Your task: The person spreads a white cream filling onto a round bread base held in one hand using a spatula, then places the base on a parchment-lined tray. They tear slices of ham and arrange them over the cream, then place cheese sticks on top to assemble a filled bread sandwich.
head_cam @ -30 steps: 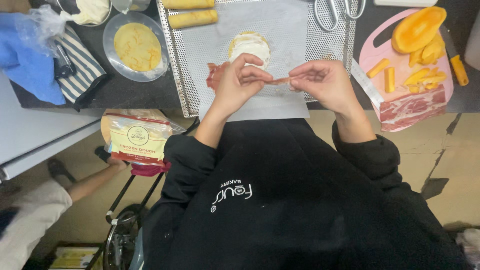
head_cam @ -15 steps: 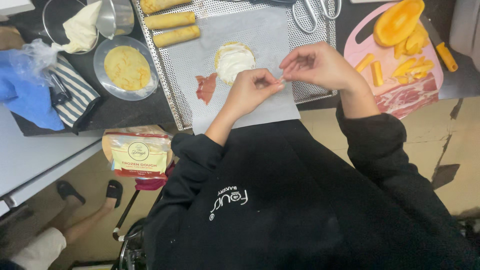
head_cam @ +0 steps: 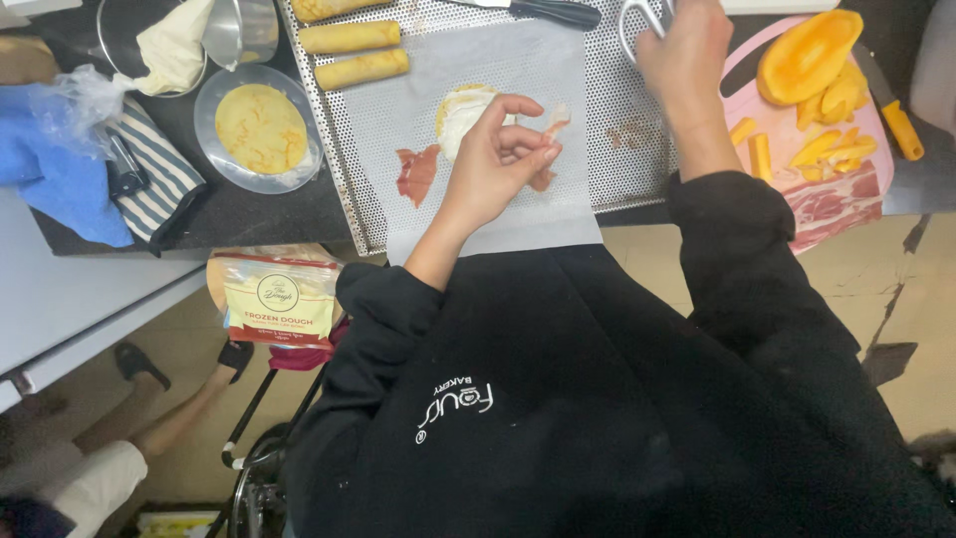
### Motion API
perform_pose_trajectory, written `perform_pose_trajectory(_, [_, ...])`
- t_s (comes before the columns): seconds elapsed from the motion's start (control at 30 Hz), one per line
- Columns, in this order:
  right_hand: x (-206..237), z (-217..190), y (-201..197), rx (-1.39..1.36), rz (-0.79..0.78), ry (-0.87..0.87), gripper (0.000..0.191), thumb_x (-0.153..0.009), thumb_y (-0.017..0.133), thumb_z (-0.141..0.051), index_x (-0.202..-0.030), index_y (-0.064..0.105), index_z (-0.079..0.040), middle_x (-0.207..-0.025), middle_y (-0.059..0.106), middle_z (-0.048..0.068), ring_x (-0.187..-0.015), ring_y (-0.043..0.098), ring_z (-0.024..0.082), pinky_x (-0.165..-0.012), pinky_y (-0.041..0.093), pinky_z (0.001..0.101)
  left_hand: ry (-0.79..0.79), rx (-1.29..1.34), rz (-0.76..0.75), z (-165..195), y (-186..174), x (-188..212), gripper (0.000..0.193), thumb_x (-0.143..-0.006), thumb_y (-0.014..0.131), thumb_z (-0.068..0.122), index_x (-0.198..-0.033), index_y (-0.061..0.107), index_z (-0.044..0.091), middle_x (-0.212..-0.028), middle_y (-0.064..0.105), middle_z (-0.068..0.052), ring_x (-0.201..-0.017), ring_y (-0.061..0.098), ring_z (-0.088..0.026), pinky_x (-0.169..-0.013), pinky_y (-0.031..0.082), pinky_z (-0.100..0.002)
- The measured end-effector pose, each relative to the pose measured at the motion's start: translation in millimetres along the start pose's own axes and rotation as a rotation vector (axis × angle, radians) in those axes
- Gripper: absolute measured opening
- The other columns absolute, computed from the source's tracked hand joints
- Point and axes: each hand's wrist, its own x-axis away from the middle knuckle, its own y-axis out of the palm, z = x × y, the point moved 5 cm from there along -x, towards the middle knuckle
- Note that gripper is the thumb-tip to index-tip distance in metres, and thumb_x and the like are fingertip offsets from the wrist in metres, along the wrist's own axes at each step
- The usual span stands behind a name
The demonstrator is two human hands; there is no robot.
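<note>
Left hand (head_cam: 490, 164) hovers over the white paper (head_cam: 478, 214) on the perforated tray (head_cam: 637, 149), thumb and fingertips pinched on a thin strip of ham (head_cam: 554, 128), index finger raised. Just left of the hand lies a small dough round (head_cam: 460, 112) on the paper, and beside that another ham piece (head_cam: 416, 174). Right hand (head_cam: 685, 50) is up at the tray's far edge, fingers curled closed around the handle of scissors (head_cam: 637, 18). Three rolls (head_cam: 351, 50) sit at the tray's top left corner; a knife (head_cam: 538, 10) lies along the top edge. Right of the tray is a pink board (head_cam: 876, 169) with orange squash pieces (head_cam: 812, 75), sliced ham and a yellow-handled knife (head_cam: 896, 120). Left of the tray: plate with a flat yellow round (head_cam: 261, 128), striped cloth (head_cam: 159, 179), blue cloth (head_cam: 50, 169). A dough packet (head_cam: 279, 297) sits below the counter edge.
</note>
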Motion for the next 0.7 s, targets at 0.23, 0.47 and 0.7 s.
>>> perform_pose_trajectory(0.23, [81,38,-52,-0.438,-0.350,0.235,0.043,-0.091,0.091,-0.025,-0.103,0.056,-0.002,-0.091,0.065,0.003,-0.081,0.059,0.010,-0.071,0.050,0.0294,0.224,-0.041,-0.221,19,6,-10,0.032,-0.100,0.068,-0.002,-0.132,0.064,-0.001,-0.120,0.071,-0.010,-0.089,0.072,-0.013,-0.081,0.062,-0.028])
perform_pose_trajectory(0.47, [155,41,-89,-0.678,-0.708,0.357,0.031,-0.086,0.080,-0.017,-0.104,0.059,-0.005,-0.084,0.056,-0.005,-0.079,0.050,0.003,-0.068,0.043,0.0231,0.182,-0.155,-0.316,37,14,-32,0.038,-0.099,0.066,-0.003,-0.137,0.060,0.001,-0.117,0.071,-0.007,-0.090,0.077,-0.013,-0.081,0.064,-0.026])
perform_pose_trajectory(0.7, [164,30,-89,-0.731,-0.788,0.404,0.023,-0.084,0.079,-0.016,-0.097,0.063,-0.005,-0.075,0.058,-0.006,-0.070,0.051,0.002,-0.062,0.042,0.0222,0.122,-0.267,-0.425,44,37,-50,0.040,-0.096,0.067,-0.001,-0.135,0.061,0.003,-0.098,0.074,-0.007,-0.086,0.079,-0.012,-0.082,0.067,-0.026])
